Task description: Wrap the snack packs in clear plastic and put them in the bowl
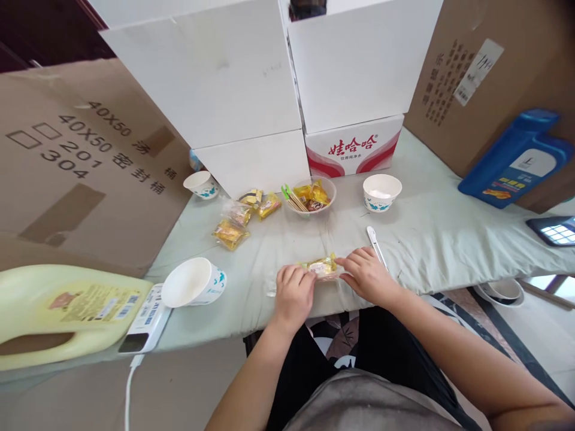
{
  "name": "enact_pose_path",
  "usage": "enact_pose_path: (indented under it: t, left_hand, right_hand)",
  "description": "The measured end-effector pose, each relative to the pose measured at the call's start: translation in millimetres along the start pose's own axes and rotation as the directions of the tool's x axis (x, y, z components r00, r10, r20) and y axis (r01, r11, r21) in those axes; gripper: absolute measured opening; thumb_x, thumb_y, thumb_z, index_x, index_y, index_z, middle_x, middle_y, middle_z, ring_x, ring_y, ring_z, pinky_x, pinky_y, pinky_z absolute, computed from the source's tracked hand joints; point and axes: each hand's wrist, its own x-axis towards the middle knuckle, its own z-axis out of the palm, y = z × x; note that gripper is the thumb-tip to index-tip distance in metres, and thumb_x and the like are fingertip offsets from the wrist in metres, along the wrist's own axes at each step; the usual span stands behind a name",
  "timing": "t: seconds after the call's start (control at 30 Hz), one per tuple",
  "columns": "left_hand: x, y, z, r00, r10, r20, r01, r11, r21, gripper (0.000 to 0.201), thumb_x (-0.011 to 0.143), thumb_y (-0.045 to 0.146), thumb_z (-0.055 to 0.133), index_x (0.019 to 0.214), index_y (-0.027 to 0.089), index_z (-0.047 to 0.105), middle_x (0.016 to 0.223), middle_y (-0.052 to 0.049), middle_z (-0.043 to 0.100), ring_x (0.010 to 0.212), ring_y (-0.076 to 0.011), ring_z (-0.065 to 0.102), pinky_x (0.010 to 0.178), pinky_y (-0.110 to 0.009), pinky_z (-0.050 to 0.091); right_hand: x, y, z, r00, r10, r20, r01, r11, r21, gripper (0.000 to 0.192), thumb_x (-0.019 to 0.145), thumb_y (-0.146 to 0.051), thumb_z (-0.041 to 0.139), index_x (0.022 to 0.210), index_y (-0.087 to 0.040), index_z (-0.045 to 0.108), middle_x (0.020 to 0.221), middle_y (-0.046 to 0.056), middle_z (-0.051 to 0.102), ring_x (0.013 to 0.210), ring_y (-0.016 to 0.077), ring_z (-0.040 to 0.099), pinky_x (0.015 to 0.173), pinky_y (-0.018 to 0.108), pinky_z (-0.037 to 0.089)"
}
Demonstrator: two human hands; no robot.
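Observation:
A yellow-wrapped snack packet [321,266] lies at the front of the cloth-covered table, with clear plastic film around its near side. My left hand [294,293] grips its left end, fingers bent and close together. At the opposite end, my right hand [368,275] pinches the wrapping between thumb and fingers. A bit of clear film [271,288] sticks out left of my left hand. Just beyond my right hand lies a white utility knife [376,244]. Farther back, several yellow snack packets [230,233] rest on the cloth, some in clear plastic.
Behind them a clear bowl [330,206] holds packets and wooden sticks with a green end. Paper cups [381,203] stand at the back right, back left and front left. White boxes [251,78] wall the back. A yellow jug [85,299] and white power strip [146,320] are left; a blue bottle [512,161] is right.

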Motion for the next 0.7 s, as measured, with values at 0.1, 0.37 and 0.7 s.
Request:
enact_pose_path:
  t: [0.1, 0.37, 0.7]
  left_hand:
    - [-26, 15, -13.7, 0.996, 0.071, 0.062, -0.069, 0.997, -0.039, 0.014, 0.09, 0.013, 0.051, 0.088, 0.017, 0.064, 0.08, -0.005, 0.064, 0.088, -0.0213, 0.057, 0.085, -0.039, 0.046]
    - [-40, 18, -11.1, 0.981, -0.002, 0.195, 0.018, 0.997, -0.081, 0.022, 0.093, 0.013, 0.043, 0.096, 0.018, 0.064, 0.097, -0.007, 0.067, 0.085, -0.0194, 0.062, 0.074, -0.033, 0.053]
    - [14, -14, 9.2, 0.955, -0.07, 0.289, 0.072, 0.997, 0.002, 0.041, 0.087, 0.021, 0.057, 0.128, 0.02, 0.055, 0.133, -0.011, 0.057, 0.13, -0.0321, 0.045, 0.105, -0.054, 0.036]
  right_hand:
    - [-16, -7, -9, 0.984, -0.09, 0.152, 0.087, 0.996, 0.028, 0.02, 0.094, -0.019, 0.046, 0.097, -0.018, 0.066, 0.08, 0.006, 0.061, 0.083, 0.0204, 0.053, 0.082, 0.038, 0.038]
    - [-32, -17, -4, 0.959, 0.05, 0.277, -0.055, 0.998, 0.009, 0.032, 0.099, -0.027, 0.035, 0.092, -0.016, 0.065, 0.088, 0.008, 0.064, 0.075, 0.0166, 0.059, 0.067, 0.029, 0.046]
    - [0, 10, 35, 0.992, 0.103, 0.074, -0.102, 0.995, -0.01, 0.051, 0.095, -0.033, 0.046, 0.143, -0.016, 0.041, 0.142, 0.013, 0.049, 0.134, 0.0275, 0.04, 0.106, 0.048, 0.039]
